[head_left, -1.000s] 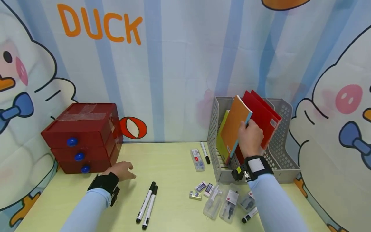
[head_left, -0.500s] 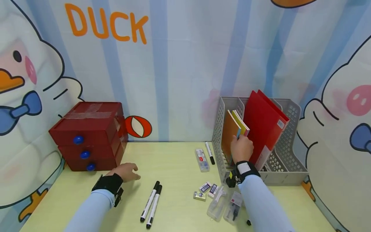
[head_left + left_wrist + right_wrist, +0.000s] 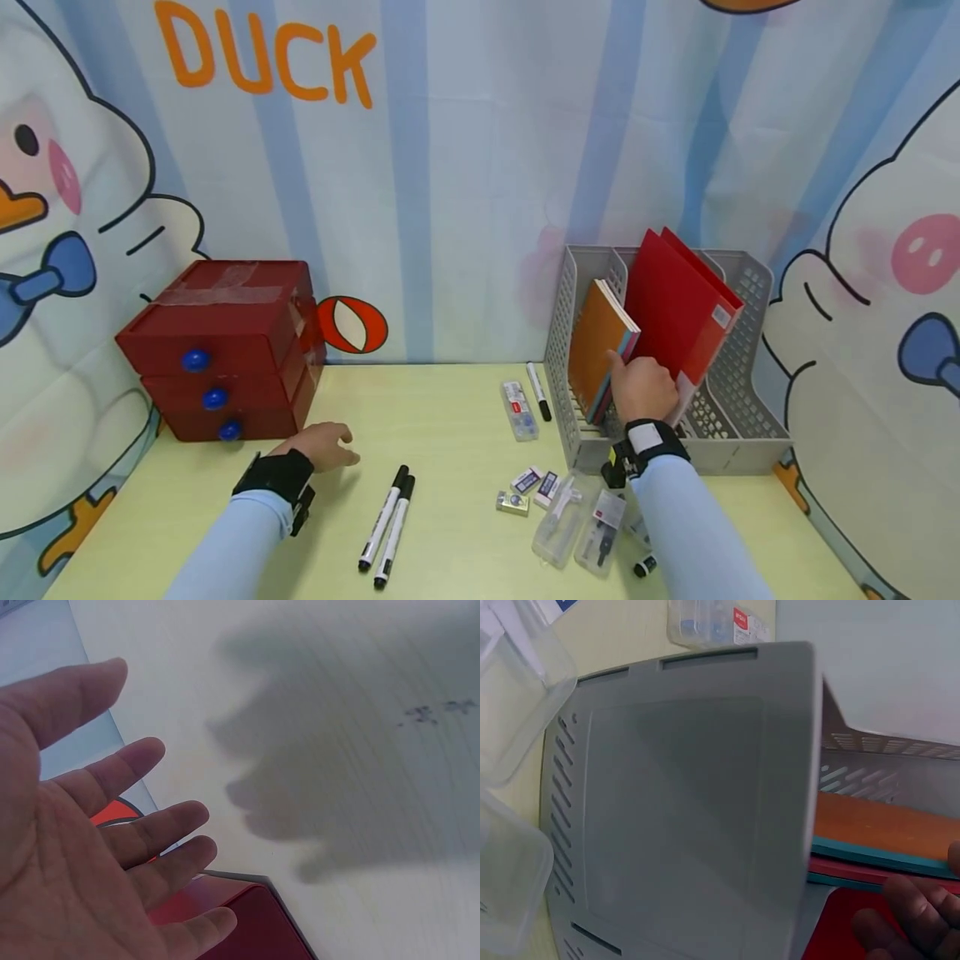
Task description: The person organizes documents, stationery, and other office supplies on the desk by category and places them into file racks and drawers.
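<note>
My right hand point(image 3: 643, 388) is at the near edges of several thin notebooks point(image 3: 596, 342), an orange one outermost, standing tilted in the grey file rack point(image 3: 742, 457). Its thumb lies on the orange side and curled fingers point(image 3: 911, 907) are on the other side, in the right wrist view. A red folder point(image 3: 667, 300) leans in the rack just right of them. My left hand point(image 3: 322, 447) hovers with spread, loosely bent fingers and holds nothing, beside the red drawer box point(image 3: 210, 333); its palm point(image 3: 67, 877) fills the left of the left wrist view.
Two markers point(image 3: 393, 529) lie at the table's front. Small erasers point(image 3: 527, 479), clear plastic cases point(image 3: 558, 525) and another marker point(image 3: 645, 567) lie before the rack. A lead case point(image 3: 519, 410) and a marker point(image 3: 538, 392) lie left of it. A printed curtain point(image 3: 480, 167) hangs behind.
My right hand moved left and down with the orange notebook, then slightly right. The notebooks swung lower and came together, covering the yellow-green one. The left hand stays in place.
</note>
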Motion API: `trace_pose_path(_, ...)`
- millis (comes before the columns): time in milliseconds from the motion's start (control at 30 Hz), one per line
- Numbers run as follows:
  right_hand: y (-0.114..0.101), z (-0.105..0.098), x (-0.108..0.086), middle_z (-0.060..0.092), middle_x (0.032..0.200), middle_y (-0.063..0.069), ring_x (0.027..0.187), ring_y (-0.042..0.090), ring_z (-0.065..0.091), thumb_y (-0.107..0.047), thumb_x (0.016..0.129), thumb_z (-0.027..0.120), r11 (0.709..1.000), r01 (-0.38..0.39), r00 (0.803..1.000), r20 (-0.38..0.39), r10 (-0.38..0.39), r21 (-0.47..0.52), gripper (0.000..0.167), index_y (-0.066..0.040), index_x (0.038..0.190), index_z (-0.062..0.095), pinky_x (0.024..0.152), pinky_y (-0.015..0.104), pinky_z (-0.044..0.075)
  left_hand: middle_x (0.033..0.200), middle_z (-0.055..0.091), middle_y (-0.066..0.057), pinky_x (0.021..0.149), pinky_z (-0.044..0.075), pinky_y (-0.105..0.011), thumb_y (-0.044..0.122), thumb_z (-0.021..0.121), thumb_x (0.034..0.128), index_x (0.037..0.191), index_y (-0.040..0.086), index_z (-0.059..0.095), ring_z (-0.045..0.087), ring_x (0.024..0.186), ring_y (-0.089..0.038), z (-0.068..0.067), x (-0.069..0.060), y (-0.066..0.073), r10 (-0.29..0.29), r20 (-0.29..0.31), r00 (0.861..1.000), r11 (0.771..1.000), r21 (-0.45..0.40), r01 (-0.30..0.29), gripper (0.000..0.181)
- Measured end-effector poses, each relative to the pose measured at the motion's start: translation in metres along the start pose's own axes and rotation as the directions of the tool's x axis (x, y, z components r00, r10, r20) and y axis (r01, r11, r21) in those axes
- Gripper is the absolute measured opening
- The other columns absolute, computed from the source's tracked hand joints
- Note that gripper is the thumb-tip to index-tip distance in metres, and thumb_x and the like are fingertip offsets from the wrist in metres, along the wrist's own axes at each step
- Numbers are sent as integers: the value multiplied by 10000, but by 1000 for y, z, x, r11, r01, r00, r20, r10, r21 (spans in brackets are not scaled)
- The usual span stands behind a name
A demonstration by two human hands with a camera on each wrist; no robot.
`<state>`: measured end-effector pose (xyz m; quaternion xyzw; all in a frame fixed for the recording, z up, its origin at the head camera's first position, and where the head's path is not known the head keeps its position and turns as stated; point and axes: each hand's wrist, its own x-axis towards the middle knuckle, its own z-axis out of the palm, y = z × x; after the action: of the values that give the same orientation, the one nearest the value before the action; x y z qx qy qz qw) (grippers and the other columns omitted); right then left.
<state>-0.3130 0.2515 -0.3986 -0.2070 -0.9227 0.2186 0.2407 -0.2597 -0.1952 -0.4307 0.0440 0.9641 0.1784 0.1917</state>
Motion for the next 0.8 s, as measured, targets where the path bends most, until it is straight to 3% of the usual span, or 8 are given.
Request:
trace_pose_path(600,-3,-16,-9,503,515,85,500,265,469,-396,1023,494,994,48,998,39,-52,94,560,-84,559,529,452,355,339,1224,604,-238,979,432,-553,223,667,938,1231,-75,578,551,1104,-389,-5,-2,0,54,-18,998,999,-1,-54,428)
trace_pose_path(800,-8,-26,-18,483,521,70,502,244,460,-401,1026,499,987,119,991,43,-124,113,529,-94,599,558,455,335,304,1229,601,-243,982,429,-558,230,666,940,1238,-78,574,549,1107,-395,-6,0,-2,57,-18,998,998,4,-56,438)
